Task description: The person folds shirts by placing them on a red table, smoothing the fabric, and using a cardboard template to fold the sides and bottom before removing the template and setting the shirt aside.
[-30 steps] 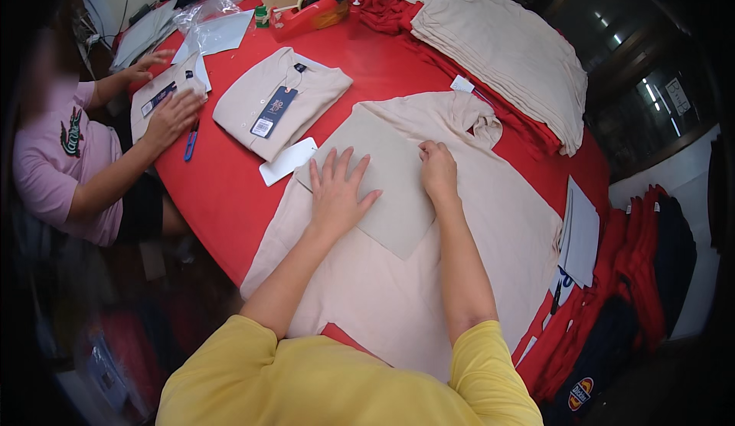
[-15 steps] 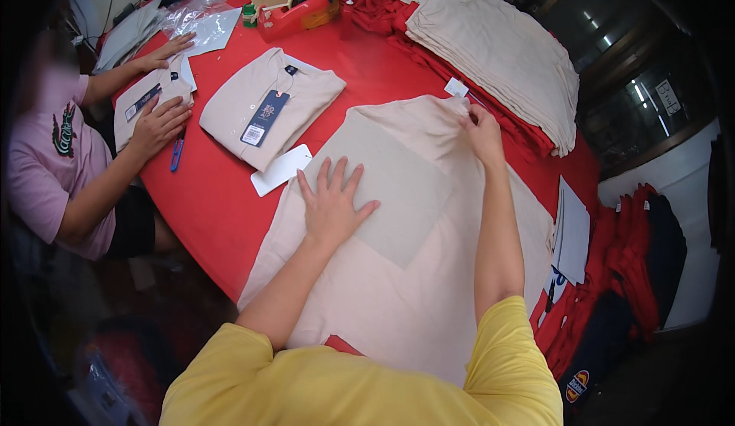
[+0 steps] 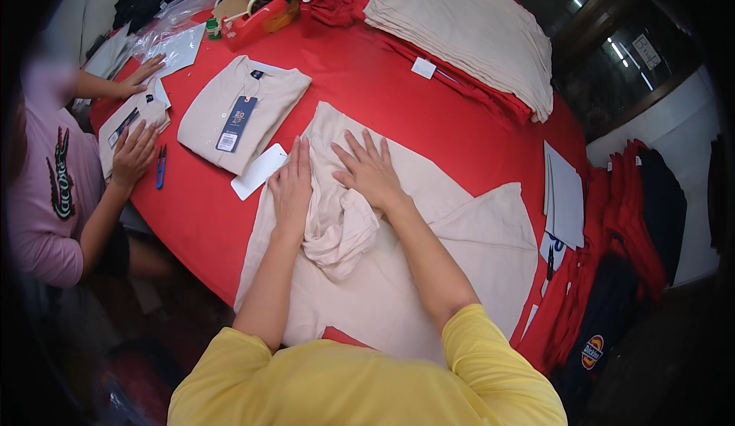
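Observation:
A cream shirt [image 3: 360, 307] lies spread over the red tabletop in front of me, its right part folded inward. My left hand [image 3: 291, 196] rests flat along the left edge of the fold, fingers stretched. My right hand [image 3: 367, 167] lies open with spread fingers on the upper part of the shirt. Between my hands the cloth bunches up in loose wrinkles. The grey board that lay on the shirt is hidden under the fabric. Just left of it is a white card [image 3: 260, 172], and beyond that a folded cream shirt [image 3: 205, 131] with a dark blue tag [image 3: 236, 124].
At the left, a co-worker's hand [image 3: 136, 150] presses another folded shirt [image 3: 109, 124] near blue snips [image 3: 161, 167]. A stack of cream shirts [image 3: 467, 35] lies at the far right. A red tape dispenser [image 3: 256, 24] stands at the back; white boards [image 3: 563, 196] lie at the right edge.
The shirt's right side has been folded over to the left, covering the grey board. My right hand has let go of the cloth and moved left; my left hand has shifted to the edge.

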Demonstrator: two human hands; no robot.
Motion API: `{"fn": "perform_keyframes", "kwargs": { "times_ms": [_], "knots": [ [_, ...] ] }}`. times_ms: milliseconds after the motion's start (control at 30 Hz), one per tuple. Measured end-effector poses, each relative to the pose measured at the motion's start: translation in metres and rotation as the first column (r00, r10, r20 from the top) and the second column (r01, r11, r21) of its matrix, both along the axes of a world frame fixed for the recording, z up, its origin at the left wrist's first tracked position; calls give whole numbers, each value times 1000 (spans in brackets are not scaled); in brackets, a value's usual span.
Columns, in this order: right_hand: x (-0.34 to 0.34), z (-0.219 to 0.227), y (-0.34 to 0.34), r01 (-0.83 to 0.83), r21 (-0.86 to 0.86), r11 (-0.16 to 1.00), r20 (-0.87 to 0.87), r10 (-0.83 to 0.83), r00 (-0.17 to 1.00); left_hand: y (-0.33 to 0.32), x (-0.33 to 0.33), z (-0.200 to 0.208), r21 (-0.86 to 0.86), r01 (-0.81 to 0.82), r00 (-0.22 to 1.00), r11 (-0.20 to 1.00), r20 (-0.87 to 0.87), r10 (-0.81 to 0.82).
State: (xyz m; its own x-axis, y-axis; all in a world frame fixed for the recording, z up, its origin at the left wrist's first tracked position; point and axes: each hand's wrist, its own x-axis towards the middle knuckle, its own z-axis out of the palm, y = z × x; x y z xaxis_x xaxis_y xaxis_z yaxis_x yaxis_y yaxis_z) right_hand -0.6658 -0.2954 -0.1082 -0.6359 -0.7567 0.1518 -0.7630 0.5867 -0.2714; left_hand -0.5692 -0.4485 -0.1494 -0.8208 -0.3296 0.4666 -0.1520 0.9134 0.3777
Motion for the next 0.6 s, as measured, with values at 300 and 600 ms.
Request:
{"fn": "perform_keyframes", "kwargs": {
  "times_ms": [300, 600],
  "knots": [
    [-43, 34, 197, 617, 26, 787, -156, -606, 780, 0, 7, 10, -35, 173, 984, 984, 52, -171],
    [74, 50, 379, 732, -331, 596, -421, -787, 450, 3, 6, 13, -30, 195, 974, 980, 127, -190]
  ]
}}
